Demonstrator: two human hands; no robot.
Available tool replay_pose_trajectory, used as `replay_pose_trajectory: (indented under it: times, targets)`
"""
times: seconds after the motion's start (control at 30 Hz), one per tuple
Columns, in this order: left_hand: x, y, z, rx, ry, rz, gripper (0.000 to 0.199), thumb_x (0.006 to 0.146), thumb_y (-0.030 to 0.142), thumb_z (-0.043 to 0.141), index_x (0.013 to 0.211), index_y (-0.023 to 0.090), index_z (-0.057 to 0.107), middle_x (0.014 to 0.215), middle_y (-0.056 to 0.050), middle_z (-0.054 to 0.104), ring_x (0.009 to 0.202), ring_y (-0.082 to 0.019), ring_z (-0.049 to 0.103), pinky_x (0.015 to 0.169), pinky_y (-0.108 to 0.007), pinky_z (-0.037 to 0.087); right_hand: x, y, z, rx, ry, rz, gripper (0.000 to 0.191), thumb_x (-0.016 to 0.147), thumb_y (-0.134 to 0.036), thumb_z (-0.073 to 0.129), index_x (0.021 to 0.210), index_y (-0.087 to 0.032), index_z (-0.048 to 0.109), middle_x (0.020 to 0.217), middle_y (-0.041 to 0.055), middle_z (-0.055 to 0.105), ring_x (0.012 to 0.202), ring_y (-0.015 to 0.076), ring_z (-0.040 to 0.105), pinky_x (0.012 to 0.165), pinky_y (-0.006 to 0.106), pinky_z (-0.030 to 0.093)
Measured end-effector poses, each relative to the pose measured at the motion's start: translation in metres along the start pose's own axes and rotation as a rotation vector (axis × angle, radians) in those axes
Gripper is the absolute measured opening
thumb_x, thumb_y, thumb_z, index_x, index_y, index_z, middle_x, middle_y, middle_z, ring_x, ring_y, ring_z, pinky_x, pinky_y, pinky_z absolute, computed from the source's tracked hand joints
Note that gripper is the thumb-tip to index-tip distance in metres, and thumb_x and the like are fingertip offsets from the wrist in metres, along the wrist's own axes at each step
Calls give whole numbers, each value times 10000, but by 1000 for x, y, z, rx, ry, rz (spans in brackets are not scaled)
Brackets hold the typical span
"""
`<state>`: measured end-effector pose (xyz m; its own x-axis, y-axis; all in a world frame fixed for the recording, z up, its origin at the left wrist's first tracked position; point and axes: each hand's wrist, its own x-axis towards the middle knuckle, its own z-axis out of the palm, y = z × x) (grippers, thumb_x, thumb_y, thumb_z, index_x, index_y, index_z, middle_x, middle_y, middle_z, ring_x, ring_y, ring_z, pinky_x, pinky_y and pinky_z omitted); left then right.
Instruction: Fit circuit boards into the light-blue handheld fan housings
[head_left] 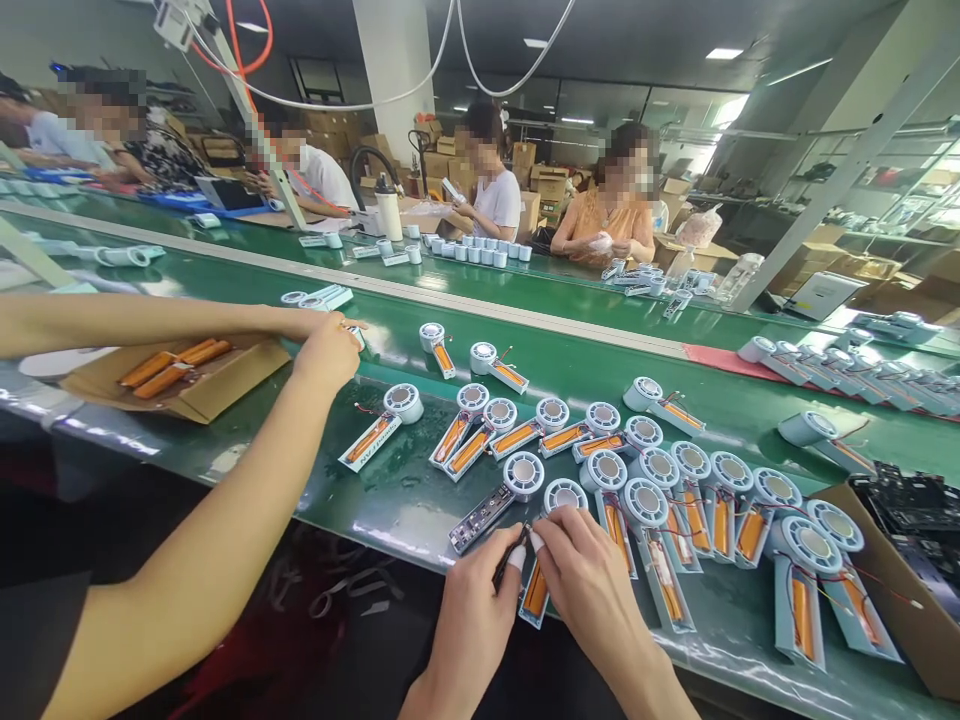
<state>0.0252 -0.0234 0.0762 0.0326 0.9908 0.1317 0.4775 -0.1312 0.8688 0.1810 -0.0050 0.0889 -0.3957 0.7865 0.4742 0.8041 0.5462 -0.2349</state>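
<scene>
Just above the table's front edge, my left hand [476, 590] and my right hand [589, 565] meet fingertip to fingertip, both closed in a pinch. A small dark piece shows at my left fingers, its kind unclear. White covers sit on some fingertips. Whatever my right fingers hold is hidden. Beneath them lies a pale blue handheld fan [564, 495], its open handle holding an orange battery [535, 595]. Beside my left hand, another fan [523, 474] lies with a circuit board [480, 518] on its handle.
Several open fans [656, 470] with batteries and thin wires crowd the green table [360, 500]. A carton of dark circuit boards [911, 520] stands right, a carton of batteries [180, 375] left. A co-worker's arm [247, 500] reaches in from the left. People sit across the belt.
</scene>
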Motion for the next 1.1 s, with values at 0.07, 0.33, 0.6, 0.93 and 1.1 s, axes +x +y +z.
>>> replay_pose_trajectory:
  times: [0.07, 0.33, 0.6, 0.93, 1.1]
  targets:
    - [-3, -3, 3, 48, 49, 83, 346, 886, 173, 465, 1126, 208, 713, 1119, -90, 787, 1017, -257, 757, 881, -352, 610, 0, -4, 2, -28, 16, 10, 240, 990, -107, 420, 912, -197, 629, 867, 80, 608, 769, 224, 598, 686, 347, 499]
    - [3, -3, -8, -200, -84, -96, 323, 927, 285, 528, 1170, 196, 720, 997, -83, 787, 766, -217, 755, 687, -304, 621, 3, 2, 3, 213, -5, 83, 224, 1003, -124, 425, 949, -208, 625, 898, 55, 630, 787, 195, 627, 694, 302, 506]
    - [16, -11, -15, -390, -233, -110, 278, 921, 327, 562, 1081, 209, 756, 862, -38, 730, 691, -166, 686, 600, -239, 534, 8, 18, -8, 490, -162, 176, 186, 964, -150, 525, 991, -218, 695, 920, 46, 660, 863, 193, 645, 749, 289, 519]
    - [11, -10, -23, -144, -273, -160, 462, 933, 238, 471, 1389, 263, 540, 1046, -55, 783, 971, -236, 735, 932, -371, 525, -13, 6, -17, 299, -122, 340, 123, 986, -235, 481, 1004, -244, 602, 943, 49, 655, 800, 210, 668, 676, 299, 520]
    - [5, -13, -17, -73, -231, -110, 484, 925, 224, 456, 1393, 287, 564, 1046, -49, 776, 919, -227, 743, 874, -362, 575, -39, -7, -10, 68, -204, 264, 101, 889, -158, 505, 927, -244, 542, 840, 34, 635, 732, 251, 675, 592, 327, 497]
